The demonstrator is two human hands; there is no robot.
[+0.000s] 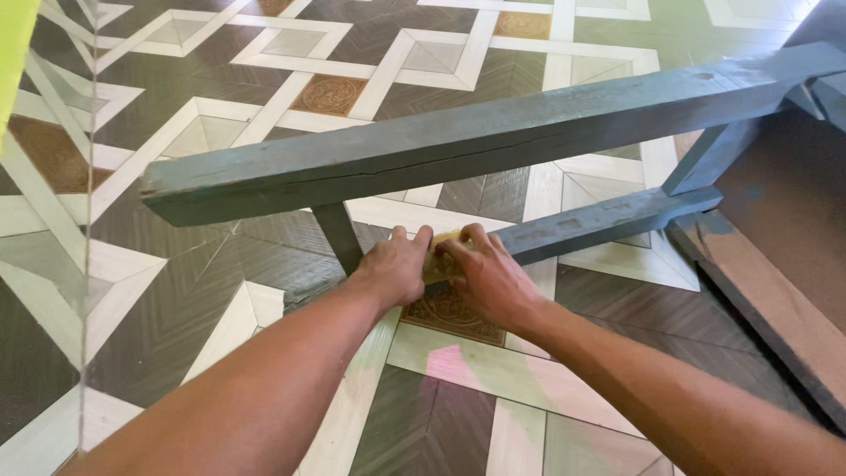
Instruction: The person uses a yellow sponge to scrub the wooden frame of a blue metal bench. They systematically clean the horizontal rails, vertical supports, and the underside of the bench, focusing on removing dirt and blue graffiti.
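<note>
Down near the floor, both hands met on a small yellowish pad (438,261), most likely a folded piece of sandpaper, though too little of it showed to be sure. The left hand (395,269) had its fingers curled over the pad's near edge, and the right hand (489,278) pressed on it from the other side, fingers bent and closed around it. The pad lay against the lower rail (608,219) of an overturned piece of grey-blue painted wooden furniture, close to where a short upright strut (338,234) came down from the thick upper beam (458,141).

Judging by the grip, the step in hand looked like rubbing down the paint on that lower rail, with both hands bearing on the pad at the rail's left end. The worn, patchy look of the paint agreed with that reading, but how much of the rail had been covered could not be told. A next stroke would call for firm, even pressure along the rail's length, keeping the pad flat and the knuckles clear of the strut and the beam overhead.

Beneath lay a patterned floor (220,291) of dark, pale and brown geometric panels. A bare brown board (784,291), part of the same piece, stretched away on the right.
</note>
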